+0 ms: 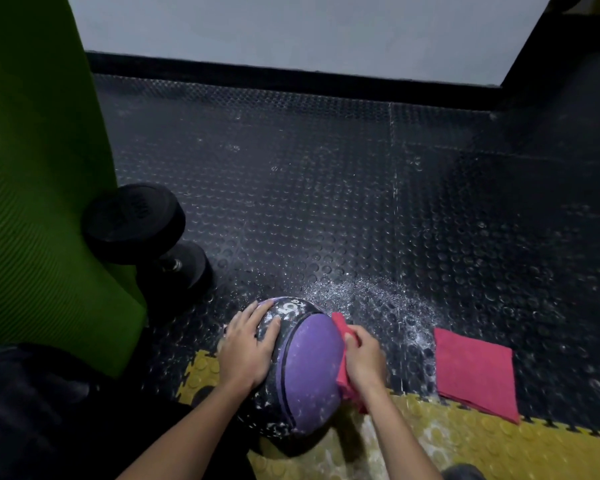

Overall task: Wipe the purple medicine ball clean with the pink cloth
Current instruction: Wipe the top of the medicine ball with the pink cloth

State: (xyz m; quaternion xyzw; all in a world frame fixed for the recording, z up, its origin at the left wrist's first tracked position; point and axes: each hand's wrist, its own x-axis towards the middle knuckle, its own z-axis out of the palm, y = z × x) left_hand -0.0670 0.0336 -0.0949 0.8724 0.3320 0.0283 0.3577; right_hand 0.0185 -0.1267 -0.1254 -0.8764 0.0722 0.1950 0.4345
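Note:
The purple and black medicine ball (309, 368) rests on the studded floor in front of me, speckled with white dust on its black panel. My left hand (248, 348) lies flat on the ball's left side with its fingers spread. My right hand (364, 358) holds a pink cloth (343, 368) and presses it against the ball's right side. The cloth's lower part is hidden behind my wrist.
A second folded pink cloth (475, 374) lies on the floor to the right. A black dumbbell (146, 237) sits to the left beside a green mat (39, 188). White powder is scattered on the black floor (378, 299). Yellow floor tiles (464, 445) run along the near edge.

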